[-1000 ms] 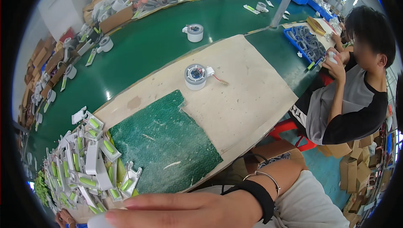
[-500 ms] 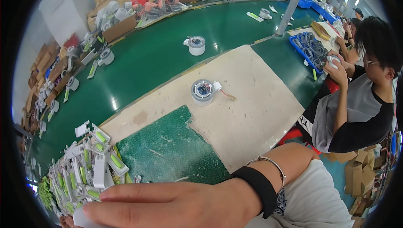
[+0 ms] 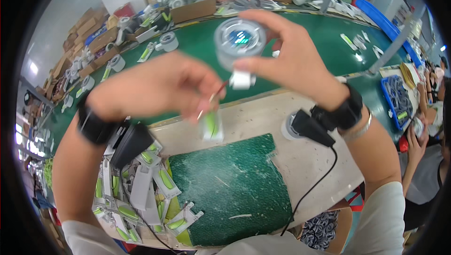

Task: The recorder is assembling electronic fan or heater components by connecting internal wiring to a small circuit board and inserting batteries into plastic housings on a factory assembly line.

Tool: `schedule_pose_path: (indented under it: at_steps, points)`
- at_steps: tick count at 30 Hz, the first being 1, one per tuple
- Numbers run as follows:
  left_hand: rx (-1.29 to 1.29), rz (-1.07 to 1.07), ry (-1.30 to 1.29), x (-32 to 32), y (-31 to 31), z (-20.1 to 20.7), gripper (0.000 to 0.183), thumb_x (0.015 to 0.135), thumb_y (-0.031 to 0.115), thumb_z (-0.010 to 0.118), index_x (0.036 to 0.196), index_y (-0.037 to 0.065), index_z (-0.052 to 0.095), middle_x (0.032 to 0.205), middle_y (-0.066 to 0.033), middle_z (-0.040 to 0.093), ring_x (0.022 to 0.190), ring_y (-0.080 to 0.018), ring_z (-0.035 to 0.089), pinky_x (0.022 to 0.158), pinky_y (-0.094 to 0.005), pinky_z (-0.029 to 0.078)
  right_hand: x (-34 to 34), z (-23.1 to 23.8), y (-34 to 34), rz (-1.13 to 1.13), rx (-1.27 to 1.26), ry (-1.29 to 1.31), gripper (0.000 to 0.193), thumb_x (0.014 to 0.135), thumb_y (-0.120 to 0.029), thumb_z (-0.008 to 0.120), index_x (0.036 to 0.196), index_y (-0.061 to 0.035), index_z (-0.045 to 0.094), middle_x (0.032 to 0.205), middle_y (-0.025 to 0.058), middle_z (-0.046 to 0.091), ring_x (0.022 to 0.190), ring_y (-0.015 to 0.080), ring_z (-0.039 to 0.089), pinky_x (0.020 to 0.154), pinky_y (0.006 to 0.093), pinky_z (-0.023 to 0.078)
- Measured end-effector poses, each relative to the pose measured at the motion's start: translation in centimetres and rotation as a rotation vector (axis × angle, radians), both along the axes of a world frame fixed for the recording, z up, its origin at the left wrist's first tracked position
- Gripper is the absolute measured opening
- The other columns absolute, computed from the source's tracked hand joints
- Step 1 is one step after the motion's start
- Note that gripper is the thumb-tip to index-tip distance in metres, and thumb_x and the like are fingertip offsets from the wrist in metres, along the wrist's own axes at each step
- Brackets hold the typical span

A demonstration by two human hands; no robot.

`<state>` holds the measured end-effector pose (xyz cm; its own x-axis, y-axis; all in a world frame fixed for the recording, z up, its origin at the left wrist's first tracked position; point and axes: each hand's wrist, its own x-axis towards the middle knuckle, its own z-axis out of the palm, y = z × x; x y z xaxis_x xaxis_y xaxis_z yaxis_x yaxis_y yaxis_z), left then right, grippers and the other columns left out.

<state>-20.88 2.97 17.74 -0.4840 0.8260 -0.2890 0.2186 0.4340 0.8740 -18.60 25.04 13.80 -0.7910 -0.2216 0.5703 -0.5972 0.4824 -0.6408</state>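
Observation:
My right hand (image 3: 300,50) is closed around a round, clear-and-grey housing (image 3: 228,50) with a lit circuit board in its top. It is raised above the far side of the beige board. A white block-like part (image 3: 241,80) sticks out from the housing's near side. To its left my left hand (image 3: 188,86), blurred, pinches a thin reddish wire (image 3: 213,97) running toward that white part. Just beneath those fingers is a white handle piece with a green insert (image 3: 212,126); whether the fingers hold it or it lies on the board I cannot tell.
White-and-green handle pieces (image 3: 141,184) are heaped at the near left, beside a green mat (image 3: 230,189). A round white part (image 3: 290,128) sits behind my right wrist's black device (image 3: 312,128). Black cables cross the beige board (image 3: 324,175). A co-worker's hand (image 3: 416,130) is at the right.
My right hand has left the handle heap and now holds up the housing. My left hand has come into view with the wire. The head view has shifted leftward.

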Motion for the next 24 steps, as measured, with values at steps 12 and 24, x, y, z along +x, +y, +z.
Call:
schedule_pose_path:
  at_steps: [12, 24]
  points:
    - [-0.258, 0.228, 0.263, -19.7, 2.4, -8.7, 0.026, 0.080, 0.010, 0.062, 0.103, -0.001, 0.057, 0.084, -0.0029, 0.061, 0.071, -0.0084, 0.057, 0.064, -0.0224, 0.048, -18.9, -7.6, 0.1, -0.310, 0.275, -0.321, 0.068, 0.063, -0.029, 0.075, 0.116, 0.0036, 0.048, 0.106, 0.0163, 0.058, 0.096, 0.0236, 0.058, 0.082, 0.0305, 0.045]
    - [-0.272, 0.248, 0.004, -20.6, 0.4, -11.2, 0.024, 0.080, 0.010, 0.062, 0.100, -0.004, 0.057, 0.083, -0.0052, 0.061, 0.069, -0.0090, 0.058, 0.063, -0.0201, 0.051, -22.0, -11.4, -0.8, -0.053, 0.276, -0.586, 0.074, 0.069, -0.025, 0.074, 0.125, 0.0030, 0.036, 0.112, 0.0193, 0.052, 0.098, 0.0273, 0.054, 0.084, 0.0353, 0.045]
